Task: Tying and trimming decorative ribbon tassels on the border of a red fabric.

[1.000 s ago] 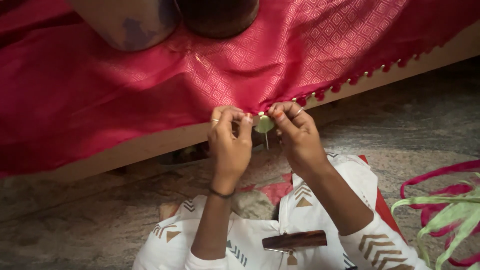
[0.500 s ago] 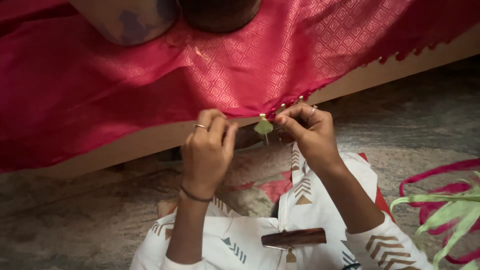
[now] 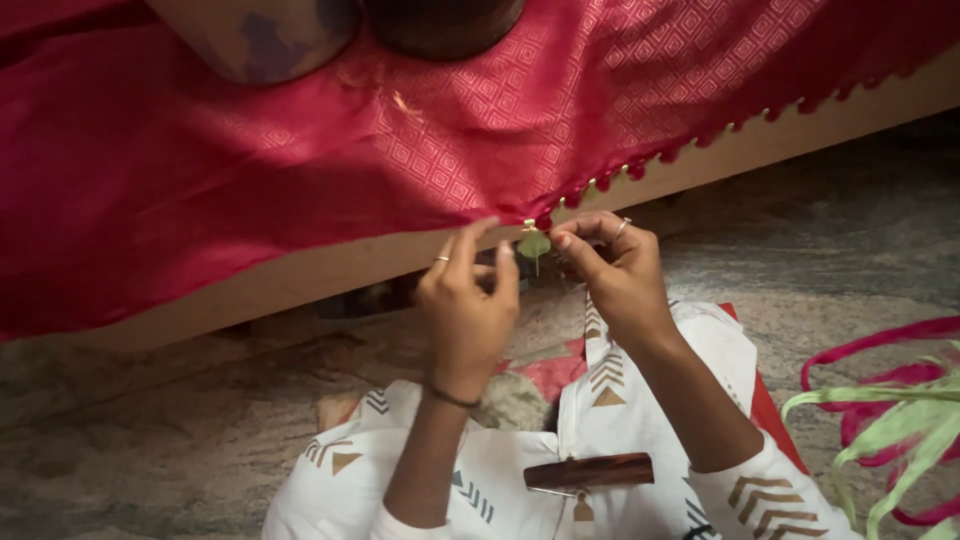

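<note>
Head view: a magenta woven cloth (image 3: 480,120) with a gold diamond pattern hangs over a pale wooden ledge (image 3: 300,285). Its lower hem carries a row of small pink and gold tassels (image 3: 690,148). A small green tassel (image 3: 533,243) hangs from that hem, at the near end of the row. The right hand (image 3: 615,270) sits just right of the green tassel, thumb and forefinger pressed together at the hem beside it; what they pinch is too small to tell. The left hand (image 3: 468,305) is just left of the tassel, fingers curled with the forefinger raised to the hem; its grip is not visible. Below the cloth, a brown hair clip (image 3: 590,472) rests on the person's white patterned garment (image 3: 500,480). Loose pink and green strands (image 3: 890,410) lie on the stone floor (image 3: 150,420), well right of the hands. Two rounded vessels (image 3: 340,30) stand on the cloth's upper part.
</note>
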